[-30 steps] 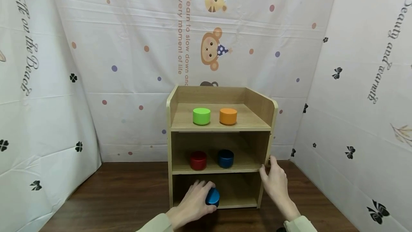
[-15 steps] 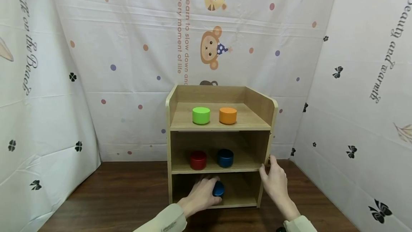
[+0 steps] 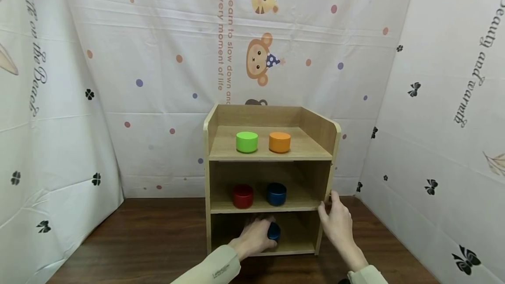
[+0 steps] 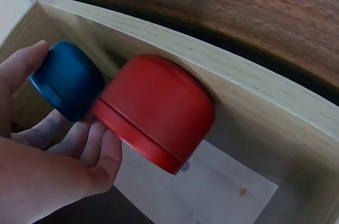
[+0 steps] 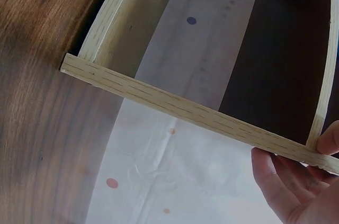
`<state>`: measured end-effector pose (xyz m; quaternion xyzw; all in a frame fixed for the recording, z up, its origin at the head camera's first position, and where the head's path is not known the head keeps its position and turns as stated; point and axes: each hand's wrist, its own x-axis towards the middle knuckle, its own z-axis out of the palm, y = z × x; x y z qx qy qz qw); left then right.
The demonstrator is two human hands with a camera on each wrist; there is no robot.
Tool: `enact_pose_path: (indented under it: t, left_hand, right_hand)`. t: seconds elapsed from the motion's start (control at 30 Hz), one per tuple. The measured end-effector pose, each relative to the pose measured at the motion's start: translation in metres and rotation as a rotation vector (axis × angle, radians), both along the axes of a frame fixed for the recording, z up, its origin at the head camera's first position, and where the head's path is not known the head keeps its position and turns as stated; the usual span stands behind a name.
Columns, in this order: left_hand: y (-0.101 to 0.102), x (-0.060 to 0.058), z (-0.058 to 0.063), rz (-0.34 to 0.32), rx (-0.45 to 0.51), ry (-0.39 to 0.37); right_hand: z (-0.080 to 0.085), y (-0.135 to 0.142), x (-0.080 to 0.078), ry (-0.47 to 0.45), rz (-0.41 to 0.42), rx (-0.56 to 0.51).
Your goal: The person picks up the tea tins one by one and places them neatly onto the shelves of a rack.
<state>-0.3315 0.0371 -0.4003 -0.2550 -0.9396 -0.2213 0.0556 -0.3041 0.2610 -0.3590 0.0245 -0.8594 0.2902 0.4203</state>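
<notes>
Inside the bottom compartment of the wooden shelf unit (image 3: 272,158), my left hand (image 3: 256,236) grips a dark blue round tin (image 3: 274,232). The left wrist view shows thumb and fingers on either side of this blue tin (image 4: 69,81). Close beside it a red round tin (image 4: 159,107) stands in the same compartment; my hand hides it in the head view. At the unit's right side, my right hand (image 3: 338,223) holds the side panel (image 5: 196,118), thumb at the inner front edge and fingers outside.
A second red tin (image 3: 243,197) and another blue tin (image 3: 276,194) stand on the middle shelf. On the top are a green tin (image 3: 247,142) and an orange tin (image 3: 279,142). The unit stands on a dark wood table (image 3: 158,236) before a printed curtain (image 3: 158,56).
My left hand has moved right and deeper into the bottom compartment, carrying the blue tin from the unit's front edge. The right hand has stayed on the side panel.
</notes>
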Motion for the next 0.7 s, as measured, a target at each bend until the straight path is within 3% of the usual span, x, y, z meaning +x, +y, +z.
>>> enact_pose_path:
  t: [0.17,0.7]
  left_hand:
    - [0.005,-0.001,-0.002,0.012,-0.024,-0.021]
    - [0.012,0.001,-0.007,0.017,-0.081,0.047]
  right_hand:
    - [0.0,0.001,0.0,0.02,-0.006,0.007]
    - [0.002,-0.001,0.002,0.006,-0.003,0.014]
